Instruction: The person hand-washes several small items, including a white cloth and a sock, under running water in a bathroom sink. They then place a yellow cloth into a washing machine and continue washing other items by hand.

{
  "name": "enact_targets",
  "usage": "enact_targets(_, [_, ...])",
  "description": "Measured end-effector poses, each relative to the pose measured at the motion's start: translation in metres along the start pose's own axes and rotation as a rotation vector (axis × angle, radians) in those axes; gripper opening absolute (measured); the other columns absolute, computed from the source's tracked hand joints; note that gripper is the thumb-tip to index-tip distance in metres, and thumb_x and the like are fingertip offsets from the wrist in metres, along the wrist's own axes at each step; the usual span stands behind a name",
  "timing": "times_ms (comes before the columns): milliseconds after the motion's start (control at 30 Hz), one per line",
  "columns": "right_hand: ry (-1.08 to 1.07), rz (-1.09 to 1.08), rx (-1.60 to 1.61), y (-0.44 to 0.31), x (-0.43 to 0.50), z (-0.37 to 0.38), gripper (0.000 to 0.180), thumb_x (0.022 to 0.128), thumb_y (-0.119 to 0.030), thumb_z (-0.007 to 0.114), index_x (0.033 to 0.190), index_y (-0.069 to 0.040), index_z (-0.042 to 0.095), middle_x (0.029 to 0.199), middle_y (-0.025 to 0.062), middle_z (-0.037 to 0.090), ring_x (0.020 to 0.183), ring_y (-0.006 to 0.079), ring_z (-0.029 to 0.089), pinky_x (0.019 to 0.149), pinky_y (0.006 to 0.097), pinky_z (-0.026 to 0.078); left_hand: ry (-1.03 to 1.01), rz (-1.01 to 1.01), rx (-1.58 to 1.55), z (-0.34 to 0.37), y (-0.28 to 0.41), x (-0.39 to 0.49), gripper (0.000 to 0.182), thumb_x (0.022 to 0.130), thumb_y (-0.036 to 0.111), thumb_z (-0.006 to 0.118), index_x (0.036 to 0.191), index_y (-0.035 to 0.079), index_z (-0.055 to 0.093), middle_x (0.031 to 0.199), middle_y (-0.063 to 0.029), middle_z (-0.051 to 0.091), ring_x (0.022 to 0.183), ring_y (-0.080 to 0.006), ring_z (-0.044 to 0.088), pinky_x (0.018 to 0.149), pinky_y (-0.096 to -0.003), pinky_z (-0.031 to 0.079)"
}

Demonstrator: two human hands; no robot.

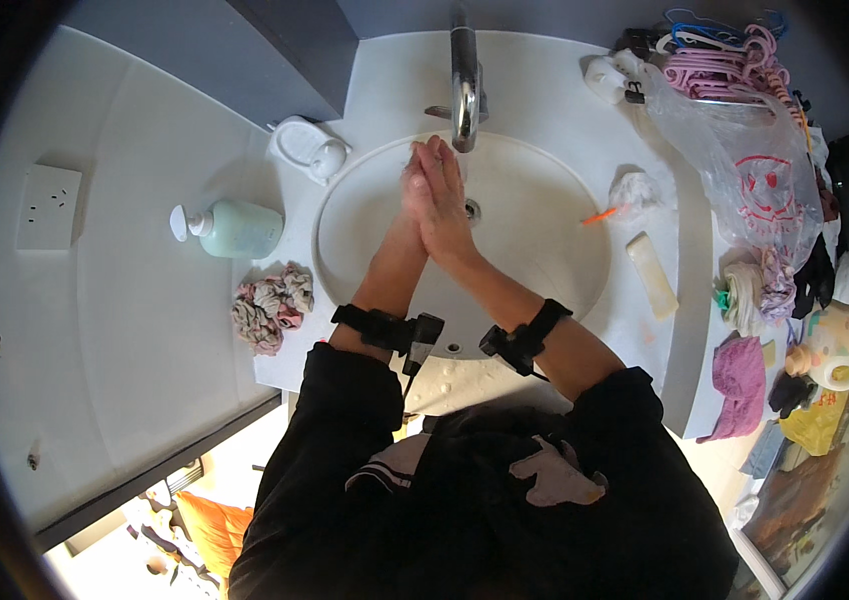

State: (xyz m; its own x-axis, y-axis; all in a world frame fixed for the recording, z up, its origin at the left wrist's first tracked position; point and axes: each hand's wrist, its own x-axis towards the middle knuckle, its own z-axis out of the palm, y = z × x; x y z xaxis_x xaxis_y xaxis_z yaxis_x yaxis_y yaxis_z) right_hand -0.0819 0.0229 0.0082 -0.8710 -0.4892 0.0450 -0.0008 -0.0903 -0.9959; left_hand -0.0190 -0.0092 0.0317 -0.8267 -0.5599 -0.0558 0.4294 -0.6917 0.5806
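Observation:
My hands are pressed together above the white oval washbasin (544, 247), just left of the drain (472, 211). My right hand (445, 221) lies over the left one with its fingers stretched towards the far rim. Most of my left hand (410, 196) is hidden beneath it, and the space between the palms cannot be seen. Close to the fingertips on their right is the spout of a chrome faucet (463, 90). Both hands look wet. Black straps with small devices, a left one (383, 330) and a right one (526, 337), circle my forearms.
On the left counter are a white soap dish (297, 142), a pump bottle (243, 229) of pale green liquid and scrunchies (274, 307). At right lie a pale bar (652, 275), a plastic bag (747, 165), pink hangers (717, 71), a purple cloth (738, 382) and a jug (837, 346).

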Motion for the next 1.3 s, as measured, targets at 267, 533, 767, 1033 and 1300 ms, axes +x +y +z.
enact_targets(267, [-0.161,0.672,0.979,-0.035,-0.002,-0.022,0.031,0.091,-0.026,0.047,0.112,-0.003,0.049,0.105,0.0091,0.054,0.087,0.0196,0.055,0.075,0.0311,0.048,0.044,-0.185,0.118,0.029,0.019,-0.013,0.052,0.094,0.046,0.032,0.122,0.004,0.045,0.118,-0.0058,0.051,0.114,-0.0177,0.043,0.1,-0.0303,0.029])
enact_targets(533, [-0.336,0.652,1.011,-0.016,-0.007,-0.023,0.028,0.087,-0.003,0.047,0.114,0.004,0.045,0.092,0.012,0.053,0.065,0.0151,0.05,0.055,0.0254,0.044,0.519,-0.185,0.279,-0.022,0.053,-0.024,0.029,0.093,0.025,0.038,0.11,0.005,0.052,0.109,-0.0046,0.059,0.103,-0.0156,0.053,0.097,-0.0311,0.036])
enact_targets(767, [-0.062,0.826,0.512,-0.029,0.002,-0.001,0.014,0.086,-0.017,0.055,0.081,-0.004,0.056,0.054,-0.0026,0.038,0.035,0.0093,0.025,0.033,0.0272,0.022,0.456,-0.317,0.174,-0.039,0.024,-0.032,0.037,0.094,0.035,0.037,0.113,0.006,0.05,0.113,-0.006,0.055,0.106,-0.0188,0.05,0.097,-0.0346,0.037])
enact_targets(1033, [-0.154,0.135,0.017,-0.033,-0.018,0.001,0.023,0.084,-0.023,0.054,0.096,-0.004,0.053,0.087,0.0103,0.056,0.084,0.0253,0.052,0.075,0.0383,0.04,0.208,-0.171,-0.112,-0.02,0.006,0.002,0.046,0.093,0.043,0.033,0.128,0.013,0.041,0.122,-0.0048,0.049,0.11,-0.0175,0.047,0.089,-0.0354,0.039])
enact_targets(1300, [-0.06,0.196,-0.196,-0.038,-0.016,-0.002,0.039,0.086,-0.028,0.049,0.118,-0.007,0.046,0.118,0.0157,0.048,0.116,0.0329,0.042,0.101,0.0413,0.03,-0.171,-0.316,-0.311,-0.009,0.004,-0.007,0.033,0.092,0.035,0.041,0.117,0.014,0.049,0.103,0.0019,0.054,0.094,-0.0168,0.051,0.081,-0.0339,0.043])
